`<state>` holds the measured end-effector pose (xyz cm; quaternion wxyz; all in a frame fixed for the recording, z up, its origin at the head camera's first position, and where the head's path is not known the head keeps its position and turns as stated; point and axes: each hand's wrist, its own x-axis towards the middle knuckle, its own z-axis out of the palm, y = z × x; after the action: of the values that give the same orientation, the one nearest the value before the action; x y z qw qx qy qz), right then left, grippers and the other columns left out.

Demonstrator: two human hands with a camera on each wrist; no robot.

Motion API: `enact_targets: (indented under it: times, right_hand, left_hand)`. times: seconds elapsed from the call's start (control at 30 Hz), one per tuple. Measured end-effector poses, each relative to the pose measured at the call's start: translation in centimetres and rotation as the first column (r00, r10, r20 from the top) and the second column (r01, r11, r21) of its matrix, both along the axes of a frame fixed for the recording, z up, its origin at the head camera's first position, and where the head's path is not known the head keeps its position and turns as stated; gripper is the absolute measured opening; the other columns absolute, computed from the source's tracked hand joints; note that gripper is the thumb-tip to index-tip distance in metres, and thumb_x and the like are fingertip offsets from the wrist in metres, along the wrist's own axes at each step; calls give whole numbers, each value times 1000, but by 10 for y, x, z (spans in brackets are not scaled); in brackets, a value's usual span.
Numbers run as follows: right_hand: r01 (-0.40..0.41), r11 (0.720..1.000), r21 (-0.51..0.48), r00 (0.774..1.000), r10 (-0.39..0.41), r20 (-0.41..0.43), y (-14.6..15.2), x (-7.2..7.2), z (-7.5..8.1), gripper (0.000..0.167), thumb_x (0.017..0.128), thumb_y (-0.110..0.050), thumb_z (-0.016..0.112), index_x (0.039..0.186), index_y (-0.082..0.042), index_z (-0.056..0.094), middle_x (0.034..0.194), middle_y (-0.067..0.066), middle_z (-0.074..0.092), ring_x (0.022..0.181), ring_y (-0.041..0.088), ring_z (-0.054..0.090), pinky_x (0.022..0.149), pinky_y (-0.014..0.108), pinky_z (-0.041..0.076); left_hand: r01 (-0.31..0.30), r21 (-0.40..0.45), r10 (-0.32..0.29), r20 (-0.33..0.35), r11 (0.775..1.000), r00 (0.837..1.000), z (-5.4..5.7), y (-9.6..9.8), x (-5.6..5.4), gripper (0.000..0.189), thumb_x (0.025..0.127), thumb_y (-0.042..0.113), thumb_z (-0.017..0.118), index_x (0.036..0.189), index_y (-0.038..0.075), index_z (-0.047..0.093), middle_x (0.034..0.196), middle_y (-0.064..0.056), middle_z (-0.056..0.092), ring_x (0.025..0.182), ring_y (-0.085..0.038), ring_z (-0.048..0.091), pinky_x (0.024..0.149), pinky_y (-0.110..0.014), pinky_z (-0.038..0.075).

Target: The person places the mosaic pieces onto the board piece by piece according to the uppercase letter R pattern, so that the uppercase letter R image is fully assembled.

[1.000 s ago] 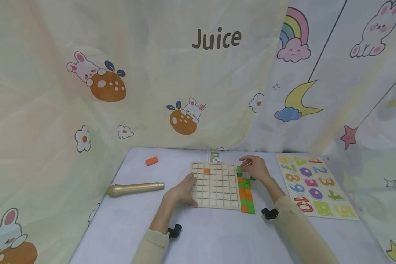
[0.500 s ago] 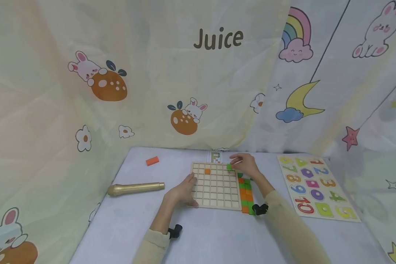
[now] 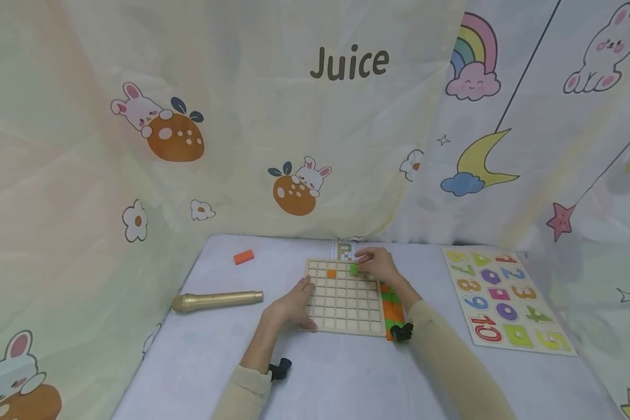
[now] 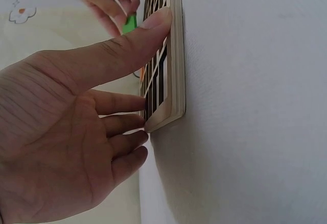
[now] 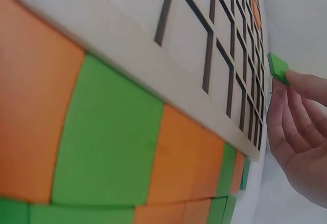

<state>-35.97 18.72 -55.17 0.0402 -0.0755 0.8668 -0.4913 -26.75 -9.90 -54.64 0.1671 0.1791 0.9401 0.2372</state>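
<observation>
- Head view: we've got our right hand (image 3: 380, 265) pinching a small green square tile (image 3: 353, 269) over the top rows of the pale wooden grid board (image 3: 345, 297), just right of the single orange square tile (image 3: 331, 273) already sitting in a cell. Whether the green one touches the board yet, we can't tell from here. Our left hand (image 3: 291, 305) is flat and relaxed, fingers straight, resting against the board's left edge. The stack of orange and green tiles (image 3: 394, 308) lies along the board's right edge, partly under our forearm. Also on the light desk (image 3: 341, 379): a gold microphone (image 3: 217, 300) off to the left, a loose orange block (image 3: 244, 256) behind it, and a wooden number puzzle board (image 3: 506, 300) well to the right.
- Left wrist view: our thumb lies on the board's frame (image 4: 176, 55) and the straight fingers (image 4: 125, 127) meet its corner, gripping nothing. Further off, the other hand's fingertips hold the green tile (image 4: 130, 23).
- Right wrist view: the green tile (image 5: 278, 68) is pinched at our fingertips (image 5: 306, 83), close over the grid cells (image 5: 225, 45), with the orange and green rows (image 5: 110, 147) touching the frame up close.
</observation>
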Motion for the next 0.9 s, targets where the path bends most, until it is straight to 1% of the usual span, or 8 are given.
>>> enact_targets:
  times: [0.13,0.3,0.47,0.63,0.73,0.9]
  right_hand:
    - [3,1000,3,1000,-3,12,-8,1,-2,36,91,-10,81,125,-1,73,104,13,77,93,25,73,82,39,62]
    - [-10,1000,5,999,10,-32,-18,-1,-7,30,91,-8,80,119,-1,75,102,9,78,91,23,73,77,34,63]
    - [-19,1000,24,998,21,-62,-28,1,-8,29,90,-6,80,117,0,75,99,9,78,87,21,73,72,31,63]
    - [-33,997,66,996,38,-75,-35,3,-8,25,90,-6,81,114,0,76,96,9,79,85,21,74,75,35,63]
    - [-32,995,93,997,39,-68,-38,3,-9,22,90,-7,80,112,-2,76,95,6,78,86,19,73,81,38,63]
    - [-24,991,134,998,32,-55,-40,2,-10,22,92,-8,79,113,-5,77,96,3,78,88,17,72,87,41,61]
  left_hand:
    - [-3,-7,3,4,1000,1000,-1,1,0,121,63,30,100,160,-1,34,173,-17,15,161,-32,13,129,-45,22]
    - [-1,-15,1,-3,1000,1000,1,2,0,120,64,28,101,160,-1,35,173,-18,16,161,-32,13,129,-45,23]
    - [4,-13,-4,-6,1000,1000,2,3,1,119,63,26,101,159,-2,36,173,-19,17,160,-34,14,129,-46,24]
    - [4,-9,-4,-5,1000,1000,3,3,1,120,63,27,101,159,-3,36,172,-20,17,160,-34,15,129,-46,24]
    - [4,-11,-4,-8,1000,1000,3,3,1,119,63,28,101,159,-3,36,172,-20,18,160,-34,15,128,-46,25]
    - [2,-3,-2,-6,1000,1000,3,3,0,118,64,26,101,158,-4,36,172,-20,18,160,-35,15,128,-47,25]
